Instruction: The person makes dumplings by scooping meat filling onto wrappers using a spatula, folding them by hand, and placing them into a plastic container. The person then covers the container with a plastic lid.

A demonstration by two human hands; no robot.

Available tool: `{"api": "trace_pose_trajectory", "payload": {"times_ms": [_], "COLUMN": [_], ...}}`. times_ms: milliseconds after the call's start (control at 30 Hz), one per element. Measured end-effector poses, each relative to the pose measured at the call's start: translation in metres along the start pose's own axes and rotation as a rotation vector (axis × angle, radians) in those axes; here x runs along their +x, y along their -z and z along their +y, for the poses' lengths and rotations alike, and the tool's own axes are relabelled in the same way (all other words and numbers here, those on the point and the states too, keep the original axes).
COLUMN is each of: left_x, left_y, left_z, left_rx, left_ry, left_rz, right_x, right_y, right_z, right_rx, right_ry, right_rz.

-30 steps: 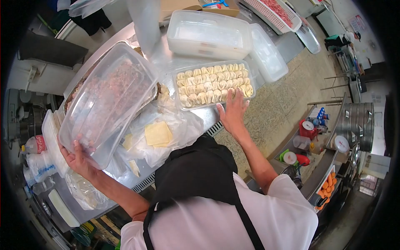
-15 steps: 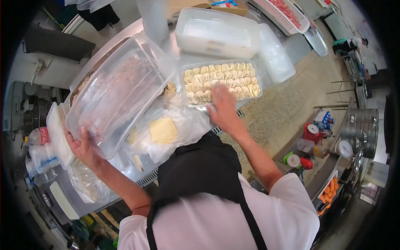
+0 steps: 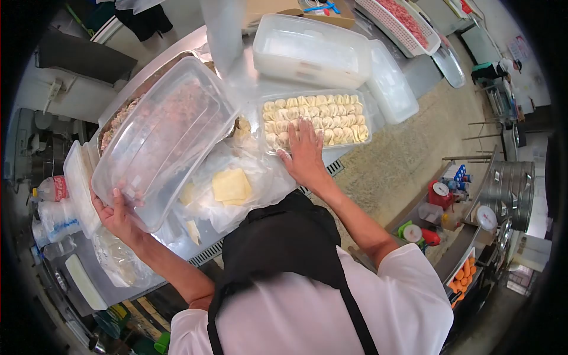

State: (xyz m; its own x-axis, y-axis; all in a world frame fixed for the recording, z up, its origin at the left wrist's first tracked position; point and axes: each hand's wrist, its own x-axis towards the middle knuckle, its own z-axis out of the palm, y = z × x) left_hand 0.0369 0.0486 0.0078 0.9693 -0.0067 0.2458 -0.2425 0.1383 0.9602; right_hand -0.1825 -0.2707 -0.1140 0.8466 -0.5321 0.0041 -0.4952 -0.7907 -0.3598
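Note:
My left hand (image 3: 120, 216) grips the near end of a large clear plastic lid (image 3: 160, 154), fingers beneath and thumb on top. The lid is held tilted over a metal tray of minced filling (image 3: 121, 121), partly seen through it. My right hand (image 3: 307, 155) lies over the near edge of a clear plastic container (image 3: 371, 127) with its fingers spread, the tips at the dumplings. Folded dumplings (image 3: 340, 110) fill this container in close rows. Between my hands, a stack of square yellow wrappers (image 3: 231, 185) rests on a crumpled plastic bag (image 3: 260, 171).
A deep translucent box (image 3: 310, 50) stands behind the dumplings, with another plastic lid (image 3: 392, 83) to its right. A white basket of pink meat (image 3: 405, 23) is at the back right. Bottles (image 3: 53, 189) and a bagged item (image 3: 121, 260) sit at the left.
My right hand has shifted slightly left across the dumplings, its fingers now sharper in view. My left hand still holds the plastic lid, which has moved only a little.

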Motion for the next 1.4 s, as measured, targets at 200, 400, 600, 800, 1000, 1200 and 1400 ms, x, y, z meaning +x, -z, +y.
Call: {"api": "trace_pose_trajectory", "payload": {"times_ms": [200,400,600,800,1000,1200,1400], "left_x": [-0.004,0.001,0.004,0.002,0.002,-0.042,-0.070], "left_y": [-0.009,-0.011,-0.007,-0.011,-0.009,-0.108,-0.199], "left_z": [0.002,0.002,-0.004,-0.001,-0.015,-0.026,-0.041], "left_rx": [0.011,-0.002,-0.012,-0.038,0.062,-0.121,-0.251], "left_ry": [0.019,0.018,0.015,0.023,0.073,0.239,0.345], "left_rz": [0.008,0.012,-0.049,-0.038,-0.211,-0.461,-0.569], "right_x": [-0.003,-0.001,-0.003,-0.003,0.002,0.016,0.031], "right_y": [-0.004,0.003,0.009,0.004,0.028,0.084,0.049], "right_z": [0.012,0.034,0.044,0.073,0.083,0.134,0.224], "right_rx": [0.014,-0.033,-0.016,-0.056,0.060,0.447,1.467], "right_ry": [-0.013,-0.174,-0.158,-0.276,-0.343,-0.447,-0.567], "right_rz": [-0.019,0.028,0.029,0.086,0.158,0.625,0.296]}}
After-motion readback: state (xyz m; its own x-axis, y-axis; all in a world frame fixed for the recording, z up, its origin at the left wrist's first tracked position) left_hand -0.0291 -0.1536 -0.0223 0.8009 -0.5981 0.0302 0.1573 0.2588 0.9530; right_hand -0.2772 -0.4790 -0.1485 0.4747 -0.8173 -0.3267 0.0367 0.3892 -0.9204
